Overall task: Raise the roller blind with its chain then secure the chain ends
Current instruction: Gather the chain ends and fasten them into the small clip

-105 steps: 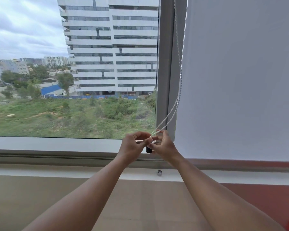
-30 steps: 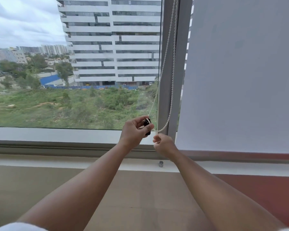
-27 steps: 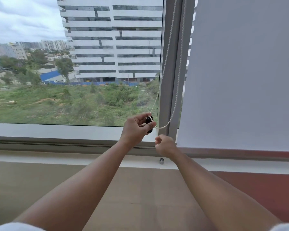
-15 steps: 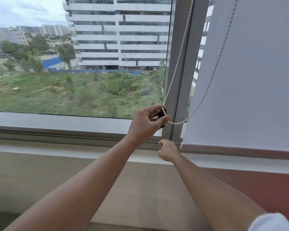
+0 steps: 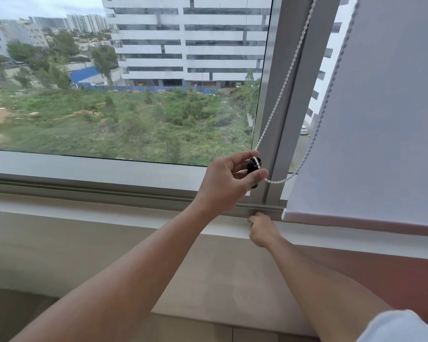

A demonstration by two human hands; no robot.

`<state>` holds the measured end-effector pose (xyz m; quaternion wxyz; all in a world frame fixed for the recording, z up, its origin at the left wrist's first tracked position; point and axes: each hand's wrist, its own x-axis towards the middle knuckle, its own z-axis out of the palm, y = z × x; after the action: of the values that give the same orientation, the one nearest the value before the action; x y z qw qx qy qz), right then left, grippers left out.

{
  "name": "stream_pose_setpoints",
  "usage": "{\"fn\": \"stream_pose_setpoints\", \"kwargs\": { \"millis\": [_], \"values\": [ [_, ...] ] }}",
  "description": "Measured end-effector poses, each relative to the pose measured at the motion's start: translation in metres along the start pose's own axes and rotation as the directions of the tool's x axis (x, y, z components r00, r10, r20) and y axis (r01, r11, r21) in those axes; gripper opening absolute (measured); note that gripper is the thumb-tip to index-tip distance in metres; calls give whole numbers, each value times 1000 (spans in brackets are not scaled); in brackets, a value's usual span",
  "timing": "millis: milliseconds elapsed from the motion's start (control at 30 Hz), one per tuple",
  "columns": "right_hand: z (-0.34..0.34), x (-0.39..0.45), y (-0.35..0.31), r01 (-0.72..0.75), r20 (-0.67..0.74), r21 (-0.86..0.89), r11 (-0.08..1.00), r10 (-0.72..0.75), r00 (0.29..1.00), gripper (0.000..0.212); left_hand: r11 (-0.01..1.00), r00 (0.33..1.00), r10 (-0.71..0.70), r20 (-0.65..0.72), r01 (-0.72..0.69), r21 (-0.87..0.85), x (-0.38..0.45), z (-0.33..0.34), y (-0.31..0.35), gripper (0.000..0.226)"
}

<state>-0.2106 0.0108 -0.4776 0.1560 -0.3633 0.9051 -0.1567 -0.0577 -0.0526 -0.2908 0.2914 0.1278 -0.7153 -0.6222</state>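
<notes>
My left hand is shut on a small black chain holder, held in front of the grey window post. The white bead chain runs over the holder; one strand rises along the post, and the other sags right, then climbs in front of the white roller blind. The blind's bottom bar hangs just above the sill. My right hand is down on the sill below the post. Its fingertips pinch where a small silver fitting stood, now hidden under them.
A wide window pane to the left looks out on greenery and a tall white building. The white sill runs across under the frame, with a beige wall below it. A white sleeve shows at the lower right.
My right hand let go of the chain and dropped to the sill, covering the silver fitting. My left hand kept the black holder raised. The view shifted left and down.
</notes>
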Motion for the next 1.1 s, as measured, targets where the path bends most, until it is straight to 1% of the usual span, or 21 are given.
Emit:
{"fn": "stream_pose_setpoints", "kwargs": {
  "millis": [133, 333, 400, 467, 600, 667, 833, 900, 967, 1033, 1100],
  "values": [
    [2, 2, 2, -38, -20, -30, 999, 38, 999, 31, 1000, 1000, -12, -4, 12, 7, 0, -3, -2, 49],
    [3, -1, -2, -35, -42, -61, 997, 33, 999, 32, 1000, 1000, -27, -8, 27, 9, 2, -8, -6, 48],
    [-1, -1, -3, -52, -37, -32, 998, 50, 998, 30, 1000, 1000, -24, -10, 24, 4, 2, -5, -7, 48],
    [-8, -3, -9, -70, -35, 42, 997, 72, 997, 25, 1000, 1000, -17, -10, 17, 1, 1, -2, -6, 47],
    [-25, -8, -30, -75, -39, 259, 963, 88, 995, 8, 1000, 1000, -6, -5, 5, -17, -3, -2, -1, 46],
    [-35, -12, -38, -63, -37, 350, 935, 81, 996, 10, 1000, 1000, -1, -3, 1, -24, -6, -4, 1, 46],
    [-55, -27, -52, -46, 9, 587, 808, 50, 999, 17, 1000, 1000, 10, -14, -10, -20, -13, -11, 4, 45],
    [-64, -33, -57, -59, 16, 669, 741, 66, 998, 15, 1000, 1000, 7, -28, -7, -17, -15, -14, 4, 44],
    [-76, -40, -61, -60, 7, 715, 697, 78, 997, 9, 1000, 999, -2, -41, 1, -16, -18, -16, 2, 43],
    [-90, -49, -65, -36, -2, 746, 665, 56, 998, 4, 1000, 999, -13, -44, 12, -15, -21, -18, 1, 42],
    [-105, -59, -70, -2, -10, 791, 611, 17, 1000, 8, 1000, 999, -24, -45, 24, -11, -24, -18, 1, 42]
  ]
}}
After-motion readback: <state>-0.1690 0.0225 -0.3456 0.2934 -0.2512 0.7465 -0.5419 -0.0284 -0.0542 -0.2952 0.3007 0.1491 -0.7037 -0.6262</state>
